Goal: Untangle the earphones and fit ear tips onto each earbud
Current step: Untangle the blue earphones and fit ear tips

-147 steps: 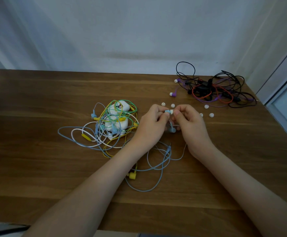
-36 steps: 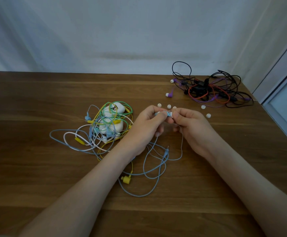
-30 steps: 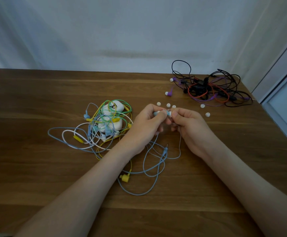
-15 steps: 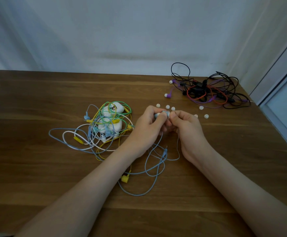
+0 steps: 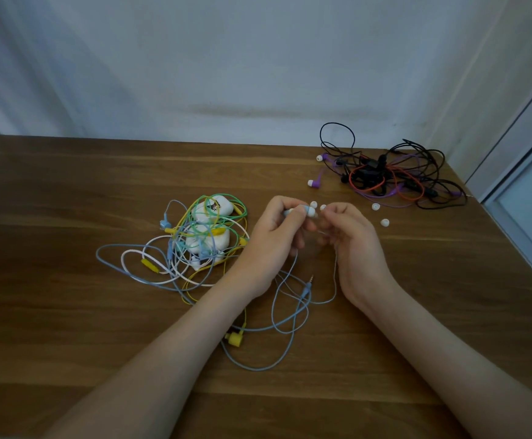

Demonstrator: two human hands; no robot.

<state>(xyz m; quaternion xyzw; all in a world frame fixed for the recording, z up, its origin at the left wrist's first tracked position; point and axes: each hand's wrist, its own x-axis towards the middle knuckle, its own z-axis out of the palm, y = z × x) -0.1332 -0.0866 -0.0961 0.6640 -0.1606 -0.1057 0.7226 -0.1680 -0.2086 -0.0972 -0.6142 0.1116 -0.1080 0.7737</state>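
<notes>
My left hand pinches a light-blue earbud with a white ear tip on its end. My right hand sits just to the right, a small gap from the tip, fingers curled where the thin blue earphone cable runs up into them. That cable loops on the table below both hands, ending in a jack plug. Loose white ear tips lie beyond my fingers.
A tangle of green, yellow, white and blue earphones covers two white cases at left. A black, orange and purple tangle lies at the back right near the table's corner. A yellow plug rests under my left forearm.
My right fingers have come off the earbud, leaving the white tip on it. My left hand still holds the bud at about the same place.
</notes>
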